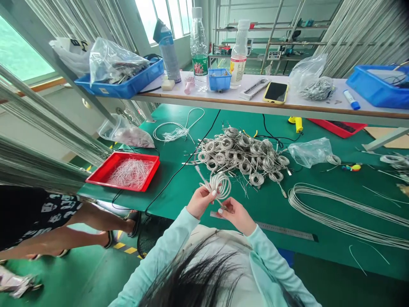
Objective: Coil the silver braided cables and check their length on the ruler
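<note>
Green surface (182, 194): red tray (149, 179) at left corner; my left grip (201, 201) pinching coiled cable (224, 186) near front edge, right grip (238, 215) closed on its lower end; cable heap (239, 153) toward far edge; wire bundle (294, 200) rightward.

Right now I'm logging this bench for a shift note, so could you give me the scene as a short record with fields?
Left hand: left hand grips a pale cable coil by its loops
Right hand: right hand pinches the same cable just below the loops
Beyond the hands: heap of coiled cables on the green table
Left side: red tray holding thin white strips
Right side: long looped cables
Near the front edge: metal ruler
Shelf: phone, two bottles
</note>
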Motion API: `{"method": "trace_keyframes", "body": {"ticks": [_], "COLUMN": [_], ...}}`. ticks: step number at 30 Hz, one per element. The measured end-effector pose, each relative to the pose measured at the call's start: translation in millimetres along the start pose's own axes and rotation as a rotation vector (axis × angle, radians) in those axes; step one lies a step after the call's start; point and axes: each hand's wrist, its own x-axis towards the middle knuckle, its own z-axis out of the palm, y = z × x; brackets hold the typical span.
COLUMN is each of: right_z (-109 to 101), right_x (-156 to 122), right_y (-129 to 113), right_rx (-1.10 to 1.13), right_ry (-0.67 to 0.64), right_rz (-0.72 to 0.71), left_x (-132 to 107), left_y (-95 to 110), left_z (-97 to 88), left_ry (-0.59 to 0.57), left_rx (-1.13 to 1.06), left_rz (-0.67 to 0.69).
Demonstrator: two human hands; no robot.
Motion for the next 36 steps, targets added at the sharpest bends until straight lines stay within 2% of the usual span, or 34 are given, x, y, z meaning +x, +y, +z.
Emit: {"method": "trace_keyframes", "body": {"ticks": [5, 9, 14, 18, 23, 28, 32, 36], "right_z": [9, 16, 22, 23, 19, 15, 14, 17], "right_x": [-22, -32, -37, -40, -41, -43, -44, -43], "right_y": [-23, -44, -62, -67, -73, -73, -68, -64], "right_rx": [0.045, -0.068, -0.171, -0.243, -0.304, -0.327, -0.285, -0.273], "right_ry": [-0.08, -0.039, -0.025, -0.051, -0.082, -0.139, -0.153, -0.137], "right_rz": [-0.044, -0.099, -0.213, -0.291, -0.361, -0.373, -0.359, -0.355], "left_x": [-16, -31, -43, -46, -50, -54, -54, -55], "left_y": [6, 15, 24, 28, 30, 36, 45, 54], "left_z": [7.7, 15.6, 23.2, 28.2, 34.3, 33.7, 29.4, 32.7], "left_ry": [-0.04, -0.044, -0.048, -0.058, -0.015, 0.018, 0.045, -0.003], "left_rx": [-0.015, -0.092, -0.252, -0.316, -0.37, -0.438, -0.437, -0.42], "left_rz": [0.049, 0.092, 0.062, 0.027, 0.025, 0.053, 0.14, 0.134]}}
